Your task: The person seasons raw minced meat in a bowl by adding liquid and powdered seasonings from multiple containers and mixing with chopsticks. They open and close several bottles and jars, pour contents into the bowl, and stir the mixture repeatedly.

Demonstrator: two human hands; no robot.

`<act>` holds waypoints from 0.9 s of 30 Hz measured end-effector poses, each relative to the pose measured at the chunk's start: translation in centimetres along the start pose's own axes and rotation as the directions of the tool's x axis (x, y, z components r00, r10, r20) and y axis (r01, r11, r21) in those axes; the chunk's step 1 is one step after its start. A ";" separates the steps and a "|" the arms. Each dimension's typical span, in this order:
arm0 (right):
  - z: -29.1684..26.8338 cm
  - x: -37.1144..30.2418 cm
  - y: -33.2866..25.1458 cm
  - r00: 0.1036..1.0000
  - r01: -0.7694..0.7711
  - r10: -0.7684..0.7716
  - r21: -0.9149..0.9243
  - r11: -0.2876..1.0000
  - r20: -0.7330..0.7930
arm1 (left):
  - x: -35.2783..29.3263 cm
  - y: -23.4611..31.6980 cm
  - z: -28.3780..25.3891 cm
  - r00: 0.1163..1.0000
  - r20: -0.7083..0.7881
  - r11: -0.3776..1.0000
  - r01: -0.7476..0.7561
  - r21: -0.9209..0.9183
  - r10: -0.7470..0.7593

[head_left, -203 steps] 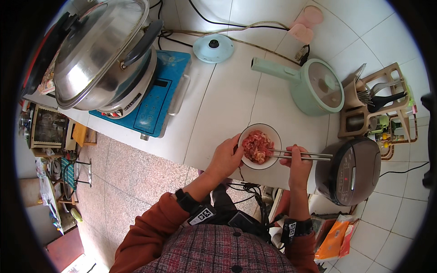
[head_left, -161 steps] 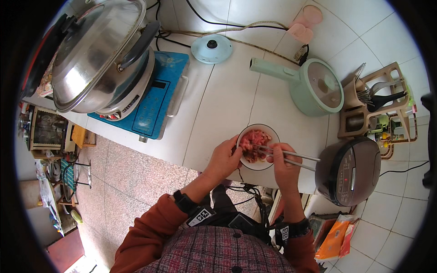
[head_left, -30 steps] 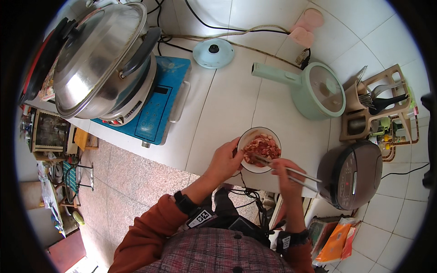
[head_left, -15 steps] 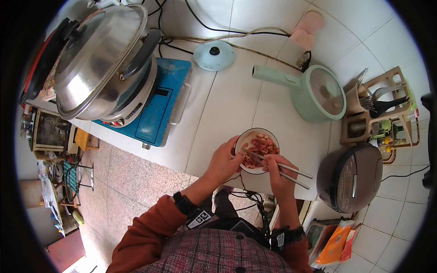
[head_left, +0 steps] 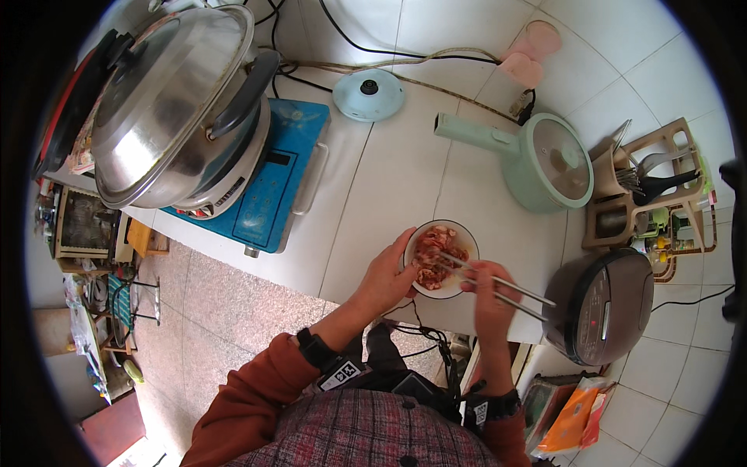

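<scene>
One bowl [head_left: 467, 240]: by the six-o'clock edge of the tabletop [head_left: 389, 202], holding meat [head_left: 436, 243].
Left hand [head_left: 389, 270]: grip pinching the bowl's rim at nine o'clock.
Right hand [head_left: 492, 292]: blurred, at four o'clock, grip pinching metal chopsticks [head_left: 532, 294], tips in the meat.
Rice cooker [head_left: 603, 306]: past them, toward three o'clock.

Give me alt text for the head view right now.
The left hand holds a white bowl of raw meat while the right hand holds metal chopsticks in the meat. To the right are a lidded green pan and a dark rice cooker; to the left, a large steel pot.
</scene>
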State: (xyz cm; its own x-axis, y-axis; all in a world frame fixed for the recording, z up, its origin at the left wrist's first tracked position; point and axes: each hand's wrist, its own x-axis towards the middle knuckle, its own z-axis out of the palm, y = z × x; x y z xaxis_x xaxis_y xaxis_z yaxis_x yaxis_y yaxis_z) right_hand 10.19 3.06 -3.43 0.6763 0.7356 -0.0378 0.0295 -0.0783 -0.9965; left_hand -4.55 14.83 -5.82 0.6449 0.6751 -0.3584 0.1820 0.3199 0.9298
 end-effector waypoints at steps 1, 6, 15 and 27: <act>0.3 0.0 -0.3 0.995 -0.014 0.012 0.020 1.000 0.097 | 0.0 0.0 0.0 1.000 -0.009 1.000 -0.003 0.009 0.003; -1.7 0.7 -1.8 0.997 0.029 -0.034 -0.080 0.996 -0.073 | -0.1 -0.1 -0.1 1.000 -0.014 1.000 -0.017 0.008 0.017; -0.6 1.5 -2.2 0.989 0.036 -0.020 -0.102 0.994 0.148 | 0.0 0.0 -0.2 0.999 -0.015 0.999 -0.035 0.029 0.036; -2.6 0.1 -3.5 0.996 0.085 -0.085 -0.126 0.988 0.002 | -0.2 -0.1 -0.5 1.000 0.001 1.000 -0.013 -0.008 0.013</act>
State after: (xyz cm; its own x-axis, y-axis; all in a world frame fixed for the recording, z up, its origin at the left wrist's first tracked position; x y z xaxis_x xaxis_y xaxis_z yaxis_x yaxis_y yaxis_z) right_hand 12.11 1.68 0.22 0.6699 0.7410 0.0470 0.1793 -0.1001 -0.9787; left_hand -5.05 14.99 -5.86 0.6478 0.6785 -0.3464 0.1681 0.3162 0.9337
